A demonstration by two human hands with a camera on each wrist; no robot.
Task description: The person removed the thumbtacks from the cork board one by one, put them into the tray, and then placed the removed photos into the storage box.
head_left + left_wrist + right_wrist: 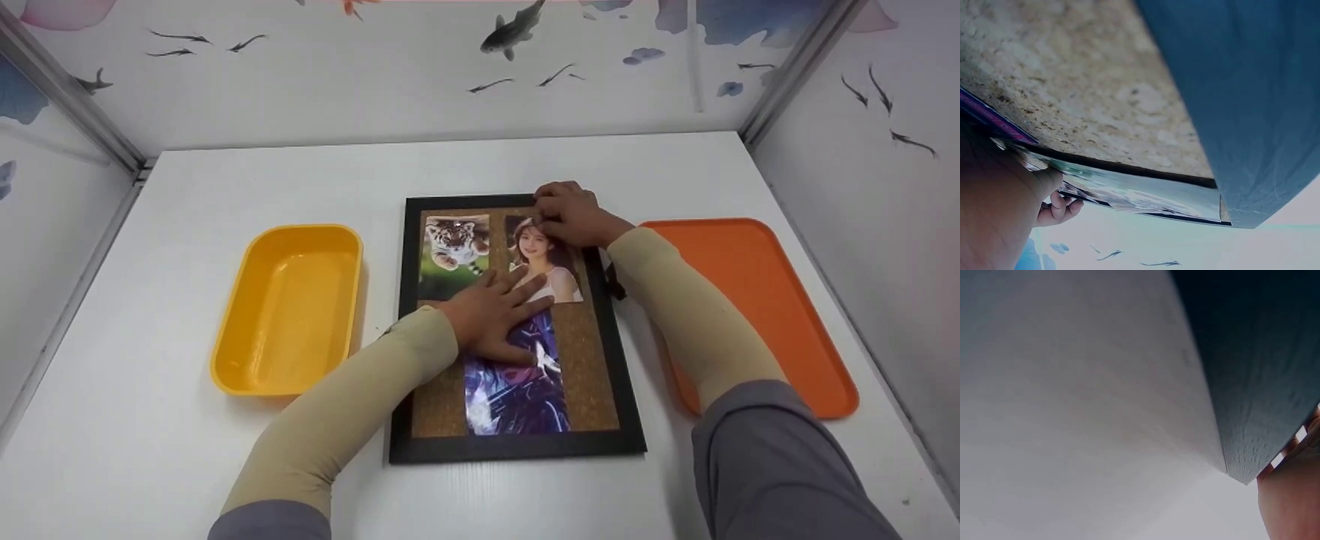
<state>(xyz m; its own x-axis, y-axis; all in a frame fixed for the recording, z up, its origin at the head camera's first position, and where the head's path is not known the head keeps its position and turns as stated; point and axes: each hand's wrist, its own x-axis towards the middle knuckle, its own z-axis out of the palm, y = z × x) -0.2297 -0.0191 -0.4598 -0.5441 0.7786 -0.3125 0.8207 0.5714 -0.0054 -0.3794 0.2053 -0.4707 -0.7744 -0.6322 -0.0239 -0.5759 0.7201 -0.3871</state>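
A cork board in a black frame lies on the table. Three photos are on it: a tiger photo at upper left, a portrait photo at upper right and a purple-blue picture below. My left hand lies with fingers spread over the lower edge of the portrait and the top of the purple-blue picture. With bent fingers, my right hand is at the portrait's top right corner, by the frame's top edge; I cannot tell whether it pinches something there.
A yellow tray stands left of the frame. To the right lies an orange tray, partly covered by the right forearm. White panels with painted fish enclose the white table at the back and sides.
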